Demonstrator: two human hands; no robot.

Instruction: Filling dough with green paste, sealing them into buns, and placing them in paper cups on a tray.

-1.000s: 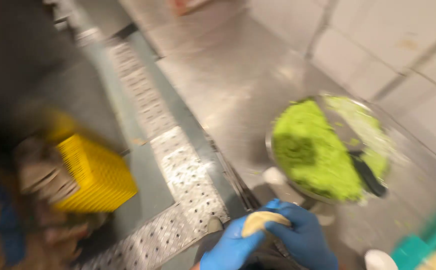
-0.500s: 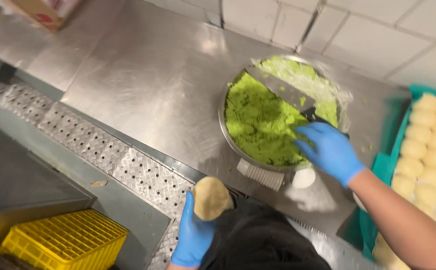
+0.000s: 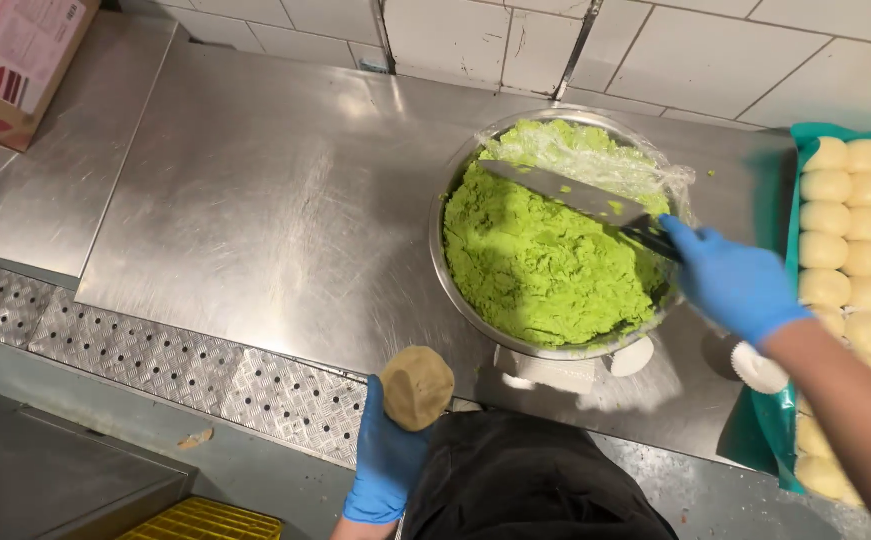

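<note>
Nearest the camera, below the near rim of the steel bowl, the left hand in a blue glove is raised palm-up over the perforated metal strip at the worktop's front edge. A round tan dough disc rests on its fingers, which are curled up behind and under the disc and cup it from below; the disc's upper half stands clear of the glove and overlaps the worktop edge just short of the bowl.

The bowl sits on the steel worktop and is nearly full of bright green paste, with crumpled clear film lying along its far inner side.

At the bowl's right rim, the right hand, also gloved in blue, is closed round the dark handle of a broad knife. The fingers wrap the handle just inside the rim, and the blade runs from them leftward and away across the paste, lying flat above it near the film.

Right of the bowl, a teal tray holds rows of pale dough balls. Far left of the bowl, at the worktop's back corner, stands a cardboard box, and white wall tiles run behind the bowl.
</note>
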